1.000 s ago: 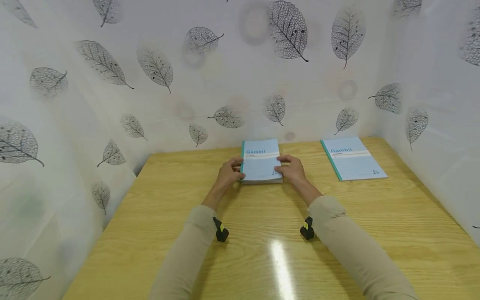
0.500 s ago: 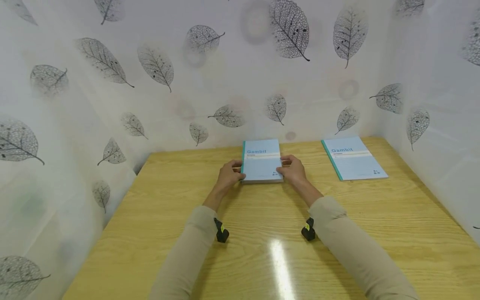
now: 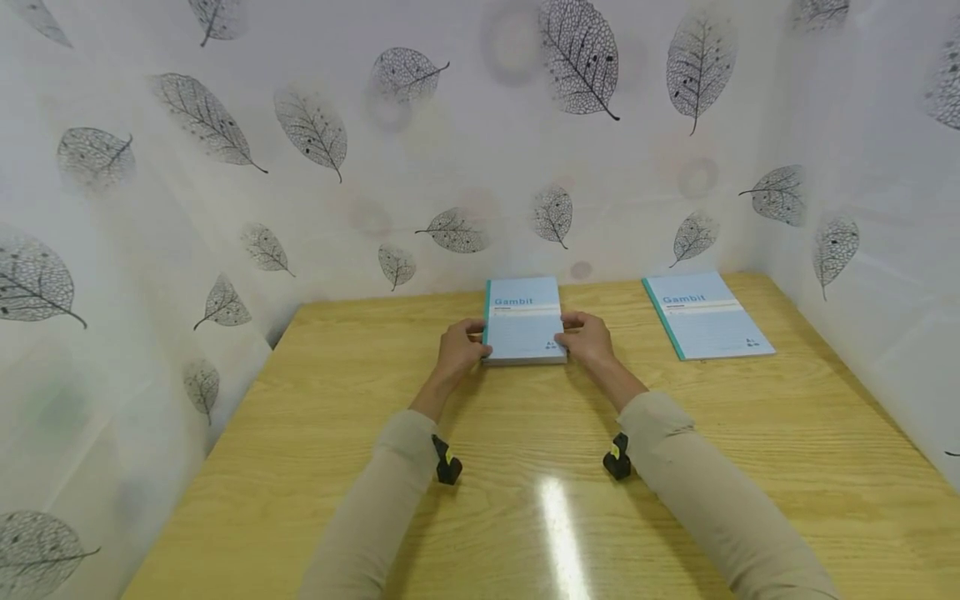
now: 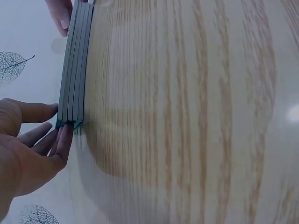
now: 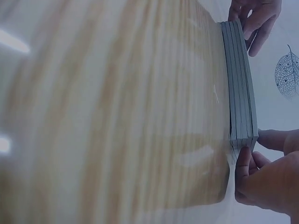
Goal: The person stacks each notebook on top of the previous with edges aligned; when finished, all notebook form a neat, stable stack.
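A stack of several notebooks lies near the table's back edge, its top cover pale blue with "Gambit" printed on it and a green spine on the left. My left hand holds the stack at the spine side, thumb near the front corner. Opposite it, my right hand holds the right side, with its thumb near the top cover's edge. In the left wrist view, the stacked page edges run nearly level with one another. The right wrist view shows the right fingertips touching the stack's end.
Another blue "Gambit" notebook lies flat to the right, slightly angled. The wooden table reaches back to a leaf-printed white curtain, which also hangs along both sides.
My right thumb has slid slightly right towards the top cover's edge, uncovering more of the print in its corner. Both hands stay at the stack's sides; the other notebook has not moved.
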{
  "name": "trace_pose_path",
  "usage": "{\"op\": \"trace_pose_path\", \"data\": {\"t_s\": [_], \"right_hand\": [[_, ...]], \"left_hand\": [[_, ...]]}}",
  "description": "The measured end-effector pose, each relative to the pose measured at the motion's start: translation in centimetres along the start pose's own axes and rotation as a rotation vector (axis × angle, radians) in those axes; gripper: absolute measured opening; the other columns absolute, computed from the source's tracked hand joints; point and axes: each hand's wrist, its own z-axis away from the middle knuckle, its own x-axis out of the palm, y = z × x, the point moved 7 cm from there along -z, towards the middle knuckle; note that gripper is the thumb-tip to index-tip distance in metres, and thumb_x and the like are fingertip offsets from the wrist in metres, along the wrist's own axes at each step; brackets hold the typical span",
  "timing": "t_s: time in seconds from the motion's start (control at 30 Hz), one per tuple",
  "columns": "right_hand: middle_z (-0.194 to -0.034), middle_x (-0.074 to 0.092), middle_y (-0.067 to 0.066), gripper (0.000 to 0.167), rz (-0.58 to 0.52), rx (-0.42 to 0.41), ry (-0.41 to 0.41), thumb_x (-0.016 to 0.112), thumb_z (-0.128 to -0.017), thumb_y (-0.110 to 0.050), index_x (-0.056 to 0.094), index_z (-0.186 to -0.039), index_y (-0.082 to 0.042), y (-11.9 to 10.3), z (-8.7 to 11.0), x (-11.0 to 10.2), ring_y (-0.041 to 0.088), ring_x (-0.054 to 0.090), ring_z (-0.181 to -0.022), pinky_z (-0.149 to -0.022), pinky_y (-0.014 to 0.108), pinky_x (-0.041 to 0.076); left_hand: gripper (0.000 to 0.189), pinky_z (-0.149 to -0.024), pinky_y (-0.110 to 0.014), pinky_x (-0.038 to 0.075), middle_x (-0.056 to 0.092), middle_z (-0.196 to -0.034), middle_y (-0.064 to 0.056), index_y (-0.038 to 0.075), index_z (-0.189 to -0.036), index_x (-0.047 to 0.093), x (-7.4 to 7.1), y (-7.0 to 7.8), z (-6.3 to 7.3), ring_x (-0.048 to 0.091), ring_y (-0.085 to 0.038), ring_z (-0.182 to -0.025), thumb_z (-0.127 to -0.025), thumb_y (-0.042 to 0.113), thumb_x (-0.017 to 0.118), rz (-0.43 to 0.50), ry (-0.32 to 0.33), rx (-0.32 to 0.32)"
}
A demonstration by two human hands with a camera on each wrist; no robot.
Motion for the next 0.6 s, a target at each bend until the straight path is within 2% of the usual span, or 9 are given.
{"op": "trace_pose_path", "data": {"t_s": [0.33,0.6], "right_hand": [[-0.140,0.054,0.020,0.046,0.010,-0.001,0.015,0.066,-0.099,0.000,0.056,-0.144,0.002,-0.06,-0.14,-0.02,0.035,0.057,-0.127,-0.099,0.038,0.055],[-0.140,0.054,0.021,0.046,0.029,-0.002,0.021,0.065,-0.099,0.000,0.055,-0.144,0.003,-0.04,-0.28,-0.15,0.036,0.057,-0.127,-0.100,0.039,0.055]], "left_hand": [[0.049,-0.099,-0.042,0.058,0.063,-0.135,-0.026,-0.008,-0.139,0.059,0.16,0.45,0.30,0.064,-0.038,-0.123,-0.091,-0.012,0.067,-0.013,0.020,0.024],[0.048,-0.101,-0.040,0.057,0.060,-0.139,-0.026,-0.007,-0.141,0.057,0.37,0.63,0.39,0.061,-0.037,-0.125,-0.093,-0.011,0.064,-0.012,0.013,0.015]]}}
